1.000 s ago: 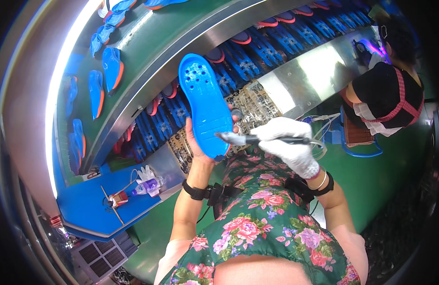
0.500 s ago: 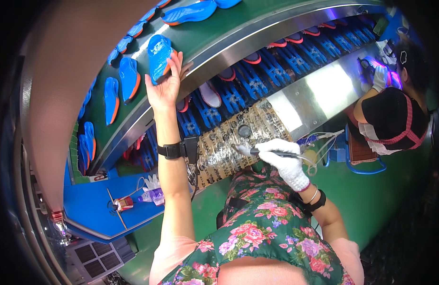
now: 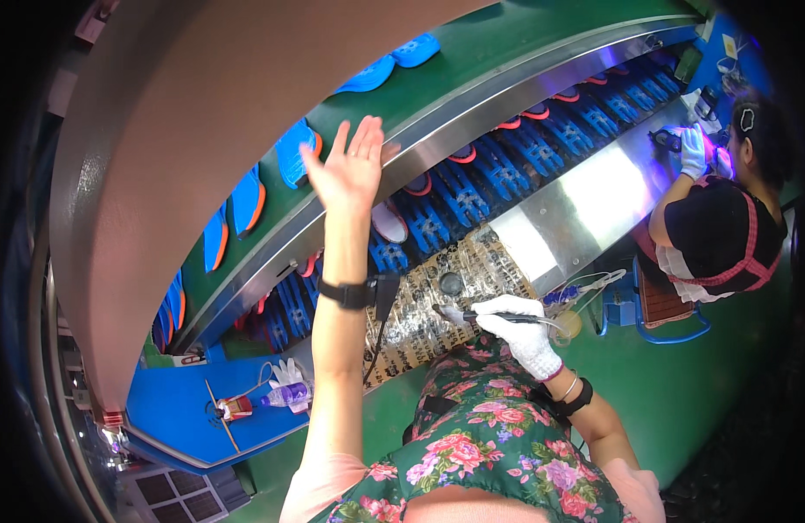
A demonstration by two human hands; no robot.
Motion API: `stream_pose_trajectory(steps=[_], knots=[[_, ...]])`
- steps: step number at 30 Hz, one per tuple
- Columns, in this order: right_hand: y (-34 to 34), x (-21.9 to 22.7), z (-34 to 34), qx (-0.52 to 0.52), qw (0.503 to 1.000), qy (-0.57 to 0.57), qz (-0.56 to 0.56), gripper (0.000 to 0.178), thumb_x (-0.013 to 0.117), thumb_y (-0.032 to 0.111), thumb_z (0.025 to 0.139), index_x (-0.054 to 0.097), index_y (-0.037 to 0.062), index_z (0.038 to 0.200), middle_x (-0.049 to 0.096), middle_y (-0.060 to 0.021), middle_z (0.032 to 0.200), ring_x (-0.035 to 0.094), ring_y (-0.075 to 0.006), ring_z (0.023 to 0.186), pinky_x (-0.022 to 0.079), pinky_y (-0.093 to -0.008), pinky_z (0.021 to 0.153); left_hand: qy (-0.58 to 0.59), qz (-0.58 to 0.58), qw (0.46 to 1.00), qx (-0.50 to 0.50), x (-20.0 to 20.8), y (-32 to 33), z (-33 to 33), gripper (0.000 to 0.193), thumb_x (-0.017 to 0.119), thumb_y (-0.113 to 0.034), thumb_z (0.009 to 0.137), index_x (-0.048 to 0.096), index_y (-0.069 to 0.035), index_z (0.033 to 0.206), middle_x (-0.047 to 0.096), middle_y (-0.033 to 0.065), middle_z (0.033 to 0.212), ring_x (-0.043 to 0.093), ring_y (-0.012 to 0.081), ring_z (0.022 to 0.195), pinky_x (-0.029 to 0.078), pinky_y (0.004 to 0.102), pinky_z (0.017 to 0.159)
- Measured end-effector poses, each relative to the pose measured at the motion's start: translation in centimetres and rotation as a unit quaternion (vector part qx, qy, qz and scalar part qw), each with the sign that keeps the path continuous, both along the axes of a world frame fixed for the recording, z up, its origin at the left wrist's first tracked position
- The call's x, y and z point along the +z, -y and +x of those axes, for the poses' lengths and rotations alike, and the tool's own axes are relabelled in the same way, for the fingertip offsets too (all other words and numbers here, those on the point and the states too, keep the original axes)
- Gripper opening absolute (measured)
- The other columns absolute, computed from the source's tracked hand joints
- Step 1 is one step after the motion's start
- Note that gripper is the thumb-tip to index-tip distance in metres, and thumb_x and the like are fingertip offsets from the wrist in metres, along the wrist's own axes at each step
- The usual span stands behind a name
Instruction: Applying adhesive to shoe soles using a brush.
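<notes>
My bare left hand (image 3: 355, 167) is raised over the metal rim of a green conveyor, palm up and fingers spread, holding nothing. Beside it lies a blue shoe sole (image 3: 294, 155) with an orange edge; the thumb overlaps that edge in view, and I cannot tell whether they touch. My right hand (image 3: 523, 336), in a white knitted glove, is closed round a brush (image 3: 459, 315) with a black handle and a thin tube at its rear. The brush's bristles point left, over a tape-covered board (image 3: 411, 336) that bears a small dark round piece (image 3: 451, 283).
More blue soles (image 3: 246, 202) lie along the green conveyor (image 3: 485, 39). Below runs a row of blue holders (image 3: 507, 170) with shoe uppers. A brown overhead panel (image 3: 202, 105) hides part of the conveyor. At right a co-worker (image 3: 725, 200) sits under purple light. A bottle (image 3: 285, 395) lies on the blue table (image 3: 172, 410).
My left hand has come away from a blue sole it was touching and opened, palm up. The soles appear lower in view. My right hand still holds the brush over the board.
</notes>
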State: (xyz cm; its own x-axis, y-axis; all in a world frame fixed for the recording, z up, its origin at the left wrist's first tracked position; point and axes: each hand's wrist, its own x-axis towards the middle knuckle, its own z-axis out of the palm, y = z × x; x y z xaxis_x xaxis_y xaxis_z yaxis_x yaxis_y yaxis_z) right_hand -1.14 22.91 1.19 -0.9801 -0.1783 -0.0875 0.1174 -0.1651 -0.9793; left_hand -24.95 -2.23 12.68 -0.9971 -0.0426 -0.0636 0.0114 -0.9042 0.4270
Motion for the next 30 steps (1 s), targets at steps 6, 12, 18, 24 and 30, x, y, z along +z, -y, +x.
stream_pose_trajectory(steps=[6,12,18,24,30], knots=[[0.2,-0.3,0.9,-0.024,0.999,0.001,-0.022,0.017,0.076,0.002,0.087,0.078,0.0007,0.104,0.077,-0.0075,0.098,0.070,-0.0130,0.086,0.055,-0.0288,0.079,-0.066,-0.768,0.606,0.196,-1.9,-3.6,-9.7,0.098,0.071,-0.052,0.090,0.023,-0.005,0.162,0.039,0.0374,0.151,0.040,0.0515,0.137,0.030,0.0542,0.118],[-1.5,-0.4,1.5,-0.029,0.999,0.014,-0.018,0.019,0.077,0.007,0.088,0.079,0.0021,0.106,0.077,-0.0082,0.098,0.070,-0.0134,0.089,0.055,-0.0297,0.082,-0.040,-0.859,0.456,0.230,-3.1,-1.5,-14.1,0.072,0.079,-0.053,0.082,0.056,-0.008,0.134,0.063,0.0323,0.130,0.052,0.0453,0.129,0.038,0.0574,0.107],[-3.3,-1.8,2.1,-0.069,0.997,-0.034,0.007,0.018,0.077,0.008,0.089,0.079,0.0035,0.106,0.077,-0.0063,0.096,0.069,-0.0117,0.087,0.054,-0.0281,0.078,0.020,-0.491,0.835,0.249,-2.0,-2.7,-7.5,0.043,0.082,-0.043,0.087,0.063,-0.008,0.103,0.062,0.0033,0.098,0.063,0.0208,0.099,0.049,0.0393,0.071],[-3.9,-1.2,3.1,-0.078,0.995,-0.040,-0.046,0.020,0.077,0.006,0.089,0.078,0.0017,0.108,0.077,-0.0069,0.100,0.069,-0.0111,0.088,0.055,-0.0268,0.080,-0.090,-0.646,0.702,0.286,-6.0,4.3,6.7,0.050,0.074,-0.015,0.094,0.046,-0.006,0.135,0.059,0.0057,0.111,0.056,0.0229,0.123,0.048,0.0332,0.089],[-3.5,2.7,3.4,-0.117,0.990,-0.043,-0.069,0.017,0.077,0.000,0.086,0.078,-0.0003,0.103,0.078,-0.0097,0.103,0.072,-0.0148,0.094,0.057,-0.0306,0.088,-0.041,-0.441,0.868,0.227,-7.2,0.9,14.6,0.071,0.067,0.004,0.083,0.041,-0.002,0.148,0.057,0.0162,0.132,0.059,0.0292,0.122,0.051,0.0434,0.103]])
